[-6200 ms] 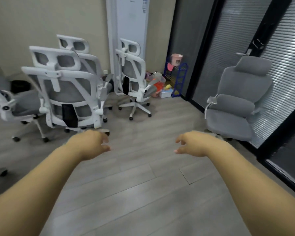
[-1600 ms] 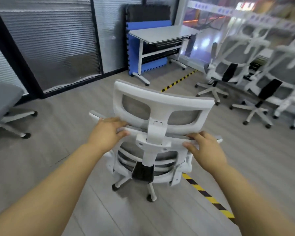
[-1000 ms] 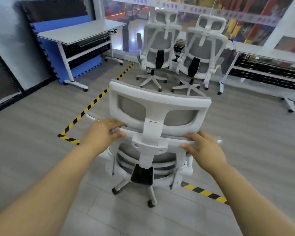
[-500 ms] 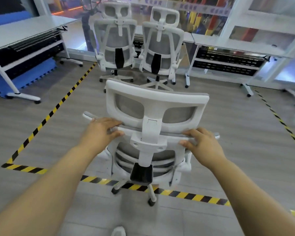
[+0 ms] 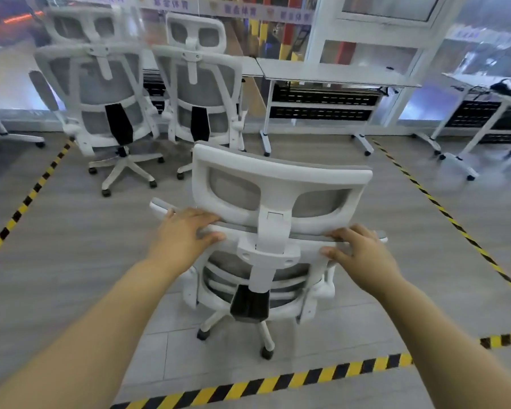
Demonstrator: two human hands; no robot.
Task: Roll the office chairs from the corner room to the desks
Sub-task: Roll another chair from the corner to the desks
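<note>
Taped floor (image 5: 71,231): left hand (image 5: 183,234), right hand (image 5: 360,255) grip chair (image 5: 278,184) backrest top.

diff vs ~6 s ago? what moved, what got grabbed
Both hands, empty in the corner room then, now grip one white chair: left hand and right hand on its backrest top. It has rolled over the striped floor tape toward the desk. Grip unchanged for the last second and a half.

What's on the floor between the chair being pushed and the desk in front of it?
Nothing: the head view shows only bare grey floor between the pushed chair and the desk.
</note>
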